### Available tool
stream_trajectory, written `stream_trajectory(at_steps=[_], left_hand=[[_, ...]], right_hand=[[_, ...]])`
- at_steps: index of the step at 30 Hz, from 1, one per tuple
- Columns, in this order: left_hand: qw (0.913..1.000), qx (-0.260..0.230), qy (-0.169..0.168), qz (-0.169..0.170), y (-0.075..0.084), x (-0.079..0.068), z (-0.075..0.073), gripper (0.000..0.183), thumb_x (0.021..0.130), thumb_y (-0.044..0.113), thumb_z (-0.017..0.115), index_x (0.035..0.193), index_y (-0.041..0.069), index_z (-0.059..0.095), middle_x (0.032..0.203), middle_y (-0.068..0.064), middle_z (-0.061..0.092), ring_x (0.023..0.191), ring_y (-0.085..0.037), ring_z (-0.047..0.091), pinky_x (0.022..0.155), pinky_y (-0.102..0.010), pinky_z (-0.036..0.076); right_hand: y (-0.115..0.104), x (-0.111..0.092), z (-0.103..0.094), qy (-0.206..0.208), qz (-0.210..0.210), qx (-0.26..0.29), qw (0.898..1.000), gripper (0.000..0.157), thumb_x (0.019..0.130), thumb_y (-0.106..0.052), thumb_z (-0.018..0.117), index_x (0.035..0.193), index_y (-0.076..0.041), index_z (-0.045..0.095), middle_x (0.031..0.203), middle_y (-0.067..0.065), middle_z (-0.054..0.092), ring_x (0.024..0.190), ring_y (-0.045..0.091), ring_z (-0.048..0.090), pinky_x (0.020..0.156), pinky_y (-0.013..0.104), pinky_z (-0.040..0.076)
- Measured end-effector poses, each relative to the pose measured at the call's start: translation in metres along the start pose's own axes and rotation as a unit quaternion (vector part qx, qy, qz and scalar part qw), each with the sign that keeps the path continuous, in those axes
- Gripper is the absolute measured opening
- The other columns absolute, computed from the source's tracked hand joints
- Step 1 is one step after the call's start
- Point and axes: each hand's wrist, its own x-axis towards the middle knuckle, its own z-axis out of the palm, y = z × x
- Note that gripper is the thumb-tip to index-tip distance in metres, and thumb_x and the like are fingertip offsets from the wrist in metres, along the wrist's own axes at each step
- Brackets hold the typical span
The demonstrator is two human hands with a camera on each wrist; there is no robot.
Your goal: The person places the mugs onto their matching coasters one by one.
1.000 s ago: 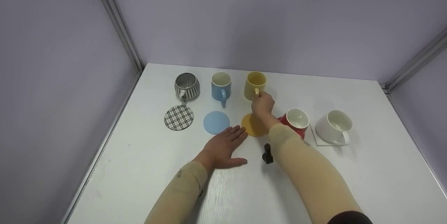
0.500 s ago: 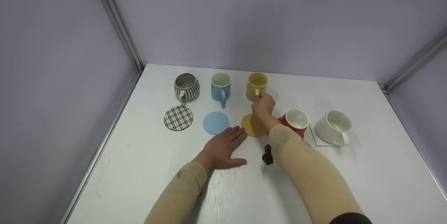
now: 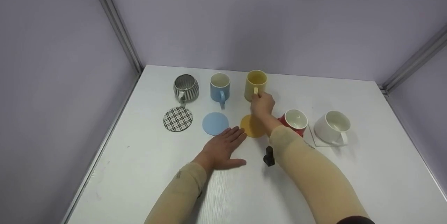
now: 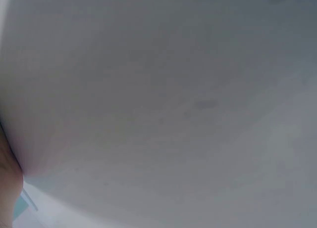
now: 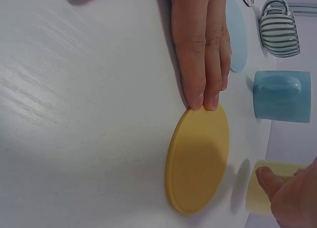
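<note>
My right hand (image 3: 263,105) pinches the handle of a yellow mug (image 3: 252,85) near the back of the white table. In the right wrist view a shadow lies beside the mug's base, and the yellow mug (image 5: 256,191) appears slightly off the table. My left hand (image 3: 222,150) lies flat, fingers straight, its fingertips touching the edge of a round yellow coaster (image 5: 198,161). That yellow coaster (image 3: 250,126) sits in front of the mug, partly hidden by my right forearm. The left wrist view shows mostly blurred table surface and a sliver of skin.
Left of the yellow mug stand a blue mug (image 3: 220,89) and a striped grey mug (image 3: 186,88). Before them lie a blue coaster (image 3: 215,123) and a checked coaster (image 3: 177,119). Rightward stand a red mug (image 3: 296,121) and a white mug (image 3: 330,128) on a white coaster (image 3: 318,141).
The yellow mug shifted slightly right, then back left and a little upward, in my right hand's grip. My left hand has stayed in place.
</note>
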Motion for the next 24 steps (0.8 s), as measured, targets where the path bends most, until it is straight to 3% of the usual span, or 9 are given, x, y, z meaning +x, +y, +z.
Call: stream_trajectory(at_steps=[5,12,19,24], left_hand=[[0.9999,-0.01,0.005,0.0,-0.001,0.0,0.002,0.096,0.099,0.082,0.028,0.171,0.019,0.019,0.177,0.003,0.015,0.163,-0.017,0.008,0.131,-0.033,0.007],[1.0,-0.005,0.002,0.004,0.001,0.0,-0.001,0.096,0.1,0.081,0.03,0.171,0.017,0.021,0.177,0.001,0.016,0.163,-0.019,0.011,0.131,-0.033,0.009],[0.9999,-0.006,-0.009,-0.003,0.001,0.001,-0.002,0.097,0.099,0.082,0.029,0.171,0.019,0.018,0.177,0.003,0.013,0.163,-0.017,0.008,0.13,-0.032,0.006],[1.0,-0.005,-0.005,-0.001,0.001,0.0,-0.001,0.097,0.099,0.082,0.029,0.171,0.018,0.02,0.177,0.002,0.014,0.163,-0.018,0.009,0.13,-0.032,0.007]], right_hand=[[-0.002,-0.002,-0.002,-0.004,0.003,0.012,1.0,0.029,0.112,-0.017,0.051,0.124,0.001,0.07,0.107,0.014,0.068,0.099,0.027,0.062,0.093,0.041,0.056],[-0.004,-0.004,-0.005,0.014,-0.026,-0.016,0.999,0.028,0.111,-0.013,0.053,0.115,0.006,0.073,0.102,0.017,0.071,0.094,0.026,0.063,0.085,0.038,0.055],[-0.009,-0.01,-0.01,-0.006,-0.007,0.011,1.0,0.029,0.113,-0.017,0.05,0.122,0.002,0.07,0.118,0.024,0.071,0.096,0.025,0.063,0.085,0.036,0.055],[-0.01,-0.012,-0.014,-0.007,-0.014,0.006,1.0,0.029,0.113,-0.018,0.051,0.119,0.003,0.071,0.114,0.022,0.071,0.096,0.025,0.063,0.084,0.035,0.056]])
